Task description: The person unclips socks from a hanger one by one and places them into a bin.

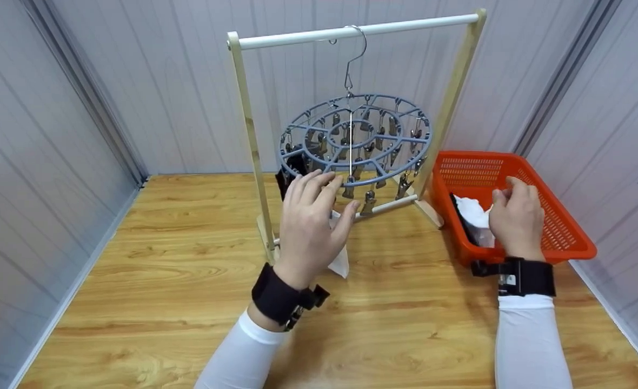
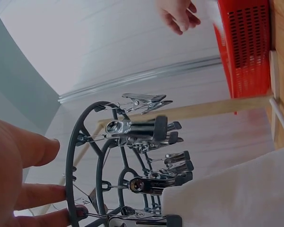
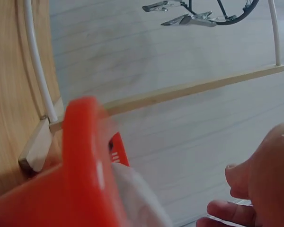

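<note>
A round blue-grey clip hanger (image 1: 389,174) with several metal clips hangs by its hook. My left hand (image 1: 311,232) is at its near rim; the left wrist view has the fingertips (image 2: 42,195) against the ring and the thumb apart from it. Below this hand a white cloth (image 2: 232,194) hangs from the clips, mostly hidden behind the hand in the head view. Dark cloth (image 1: 282,186) hangs at the hanger's left side. Over the orange basket (image 1: 562,216) my right hand (image 1: 518,221) is raised, fingers loosely bent and holding nothing. White cloth (image 1: 470,210) lies inside the basket.
The hanger's rack has a white top bar (image 1: 405,27) and wooden posts (image 1: 251,135), with feet on the wood-grain table (image 1: 189,292). Something black (image 1: 462,219) lies along the basket's left inside. Pale panel walls (image 1: 189,81) enclose the table.
</note>
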`<action>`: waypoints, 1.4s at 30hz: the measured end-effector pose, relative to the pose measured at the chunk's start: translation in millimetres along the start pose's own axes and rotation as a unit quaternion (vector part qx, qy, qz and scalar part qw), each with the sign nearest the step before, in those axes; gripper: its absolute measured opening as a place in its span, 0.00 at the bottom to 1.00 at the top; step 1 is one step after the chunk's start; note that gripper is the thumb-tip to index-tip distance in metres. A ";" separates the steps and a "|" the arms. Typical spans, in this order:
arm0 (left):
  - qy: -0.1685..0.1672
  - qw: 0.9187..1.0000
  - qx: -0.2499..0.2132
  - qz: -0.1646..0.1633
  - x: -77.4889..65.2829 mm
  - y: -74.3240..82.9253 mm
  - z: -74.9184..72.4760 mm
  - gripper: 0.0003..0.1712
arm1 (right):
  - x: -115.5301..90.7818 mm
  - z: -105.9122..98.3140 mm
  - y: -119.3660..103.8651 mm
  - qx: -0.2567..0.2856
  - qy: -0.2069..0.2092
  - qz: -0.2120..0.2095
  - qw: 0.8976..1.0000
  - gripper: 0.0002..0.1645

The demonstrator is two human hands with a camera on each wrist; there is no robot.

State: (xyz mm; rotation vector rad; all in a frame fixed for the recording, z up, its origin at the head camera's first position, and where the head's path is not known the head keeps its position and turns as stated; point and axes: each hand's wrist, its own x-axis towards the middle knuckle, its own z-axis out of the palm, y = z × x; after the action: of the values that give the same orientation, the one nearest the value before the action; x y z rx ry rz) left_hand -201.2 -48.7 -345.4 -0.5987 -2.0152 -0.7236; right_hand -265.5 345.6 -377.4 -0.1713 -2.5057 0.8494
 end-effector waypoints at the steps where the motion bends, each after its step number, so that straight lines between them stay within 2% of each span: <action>1: 0.000 1.000 -0.001 0.001 0.0 0.2 -0.2 0.24 | -0.8 0.1 -2.2 0.005 -0.002 -0.002 1.000 0.33; 6: -0.002 1.000 -0.011 0.003 -1.0 1.3 -1.6 0.24 | -6.6 3.2 -17.4 0.032 -0.030 -0.031 0.999 0.32; 16: -0.005 0.999 -0.038 0.018 -2.5 1.4 -1.2 0.24 | -14.9 22.7 -44.0 0.047 -0.042 -0.138 0.989 0.28; 26: -0.009 0.996 -0.071 0.062 1.9 1.9 -1.6 0.25 | -19.6 29.0 -56.9 0.037 -0.063 -0.160 0.984 0.26; 29: -0.006 0.997 -0.057 0.059 2.8 0.1 -2.5 0.26 | -20.2 30.6 -58.9 0.034 -0.069 -0.171 0.982 0.26; 36: -0.018 1.000 0.019 0.014 1.9 -5.3 -4.0 0.36 | -22.1 34.2 -63.4 0.032 -0.083 -0.195 0.977 0.27; 42: -0.040 0.998 0.040 0.006 -0.7 -3.5 -2.2 0.32 | -24.8 38.0 -67.0 0.022 -0.109 -0.204 0.973 0.26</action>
State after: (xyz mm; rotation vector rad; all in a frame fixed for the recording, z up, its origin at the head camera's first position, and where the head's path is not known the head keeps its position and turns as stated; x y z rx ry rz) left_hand -201.9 -52.8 -346.0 -0.6011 -2.1017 -0.6171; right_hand -259.9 265.0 -373.4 0.4622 -2.5830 0.7808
